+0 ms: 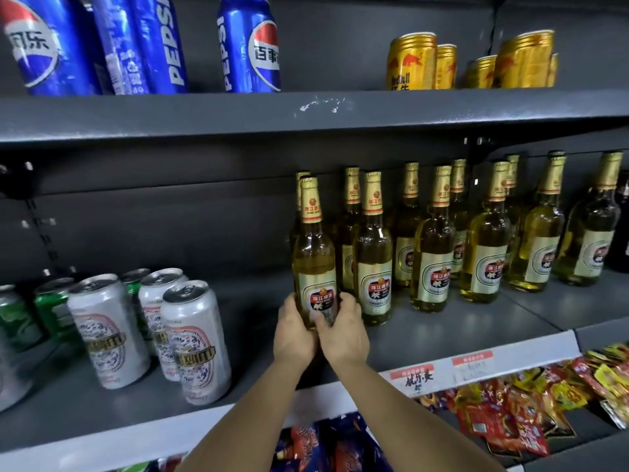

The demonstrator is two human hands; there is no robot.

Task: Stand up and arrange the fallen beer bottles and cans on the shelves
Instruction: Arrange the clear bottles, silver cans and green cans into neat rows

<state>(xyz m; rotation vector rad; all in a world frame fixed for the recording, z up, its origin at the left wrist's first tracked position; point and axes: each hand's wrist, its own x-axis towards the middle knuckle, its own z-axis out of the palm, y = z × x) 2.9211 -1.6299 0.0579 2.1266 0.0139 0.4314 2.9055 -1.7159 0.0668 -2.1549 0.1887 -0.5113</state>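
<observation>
A pale beer bottle with a gold neck label stands upright on the middle shelf, at the left end of a row of several like bottles. My left hand grips its base from the left. My right hand grips the base from the right, thumbs near the label. Several silver beer cans stand upright at the left of the same shelf, with green cans behind them.
The upper shelf carries blue Pepsi cans and gold Red Bull cans. Snack packets fill the shelf below. A dark bottle stands at the far right. Bare shelf lies between cans and bottles.
</observation>
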